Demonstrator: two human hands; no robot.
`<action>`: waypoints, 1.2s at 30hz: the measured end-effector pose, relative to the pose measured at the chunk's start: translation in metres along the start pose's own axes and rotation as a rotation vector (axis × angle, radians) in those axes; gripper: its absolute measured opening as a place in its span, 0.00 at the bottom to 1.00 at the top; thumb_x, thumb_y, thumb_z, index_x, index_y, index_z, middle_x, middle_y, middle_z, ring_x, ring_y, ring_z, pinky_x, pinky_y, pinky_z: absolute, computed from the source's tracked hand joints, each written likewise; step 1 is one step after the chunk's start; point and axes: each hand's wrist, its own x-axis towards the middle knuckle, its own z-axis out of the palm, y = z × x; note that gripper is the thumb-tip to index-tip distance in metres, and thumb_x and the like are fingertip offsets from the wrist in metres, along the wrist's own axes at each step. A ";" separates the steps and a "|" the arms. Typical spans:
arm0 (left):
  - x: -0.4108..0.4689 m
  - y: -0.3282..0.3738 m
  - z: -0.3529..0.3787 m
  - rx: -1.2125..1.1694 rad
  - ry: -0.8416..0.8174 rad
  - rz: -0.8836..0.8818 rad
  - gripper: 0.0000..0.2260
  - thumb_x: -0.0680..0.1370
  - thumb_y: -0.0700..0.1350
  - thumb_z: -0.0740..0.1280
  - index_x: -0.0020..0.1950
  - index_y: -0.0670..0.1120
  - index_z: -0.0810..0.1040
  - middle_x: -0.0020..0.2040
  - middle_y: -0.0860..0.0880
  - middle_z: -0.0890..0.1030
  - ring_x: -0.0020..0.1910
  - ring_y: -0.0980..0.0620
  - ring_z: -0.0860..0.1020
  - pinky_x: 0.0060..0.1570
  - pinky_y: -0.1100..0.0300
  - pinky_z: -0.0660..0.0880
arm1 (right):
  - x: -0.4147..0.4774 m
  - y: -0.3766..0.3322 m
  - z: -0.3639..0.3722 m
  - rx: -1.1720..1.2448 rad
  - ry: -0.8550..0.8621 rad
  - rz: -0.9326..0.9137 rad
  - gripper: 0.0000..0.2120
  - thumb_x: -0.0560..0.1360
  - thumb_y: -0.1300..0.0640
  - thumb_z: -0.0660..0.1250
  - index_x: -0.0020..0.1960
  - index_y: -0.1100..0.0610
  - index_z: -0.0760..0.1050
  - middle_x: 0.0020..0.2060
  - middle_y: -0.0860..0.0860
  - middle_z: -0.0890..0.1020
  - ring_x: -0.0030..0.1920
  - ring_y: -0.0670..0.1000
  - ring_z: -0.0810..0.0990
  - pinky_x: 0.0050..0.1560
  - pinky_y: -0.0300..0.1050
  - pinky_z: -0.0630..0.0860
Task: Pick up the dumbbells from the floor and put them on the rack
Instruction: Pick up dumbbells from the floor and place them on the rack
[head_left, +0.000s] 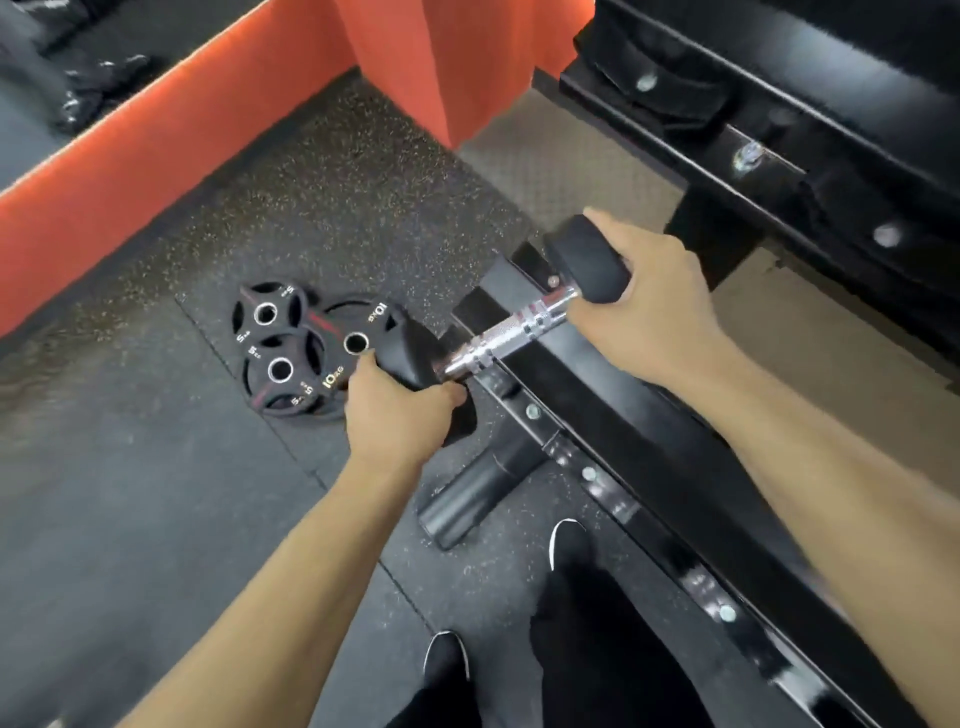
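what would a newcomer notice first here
The black-headed dumbbell with a chrome handle stands out at centre, its ends gripped by the left hand and right hand over the black metal rack. Left of it, a stack of black round weight plates lies on the floor, beside an orange wall.

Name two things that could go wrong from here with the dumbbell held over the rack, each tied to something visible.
1. The left hand and right hand grip the dumbbell by its heads, not its handle; fingers could get pinched against the rack rail.
2. If a grip slips, it might drop near the shoe or the weight plates.
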 end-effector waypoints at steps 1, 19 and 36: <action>0.012 -0.004 0.014 0.001 0.009 -0.012 0.23 0.63 0.43 0.82 0.50 0.49 0.74 0.47 0.48 0.83 0.46 0.44 0.83 0.51 0.41 0.82 | 0.012 0.013 0.007 0.005 0.000 0.011 0.37 0.71 0.56 0.74 0.79 0.50 0.70 0.68 0.49 0.82 0.69 0.55 0.79 0.68 0.55 0.76; 0.114 -0.044 0.143 -0.086 0.196 -0.138 0.23 0.60 0.49 0.76 0.53 0.52 0.77 0.47 0.52 0.84 0.47 0.45 0.84 0.52 0.43 0.82 | 0.155 0.127 0.095 0.112 -0.115 -0.039 0.35 0.68 0.60 0.71 0.76 0.49 0.74 0.63 0.42 0.83 0.62 0.45 0.82 0.63 0.43 0.79; 0.121 -0.023 0.133 -0.103 0.182 0.112 0.26 0.76 0.51 0.73 0.73 0.55 0.72 0.67 0.56 0.76 0.66 0.57 0.74 0.70 0.49 0.72 | 0.157 0.109 0.109 0.114 -0.162 -0.115 0.32 0.73 0.52 0.74 0.77 0.49 0.72 0.70 0.47 0.80 0.71 0.48 0.78 0.73 0.51 0.72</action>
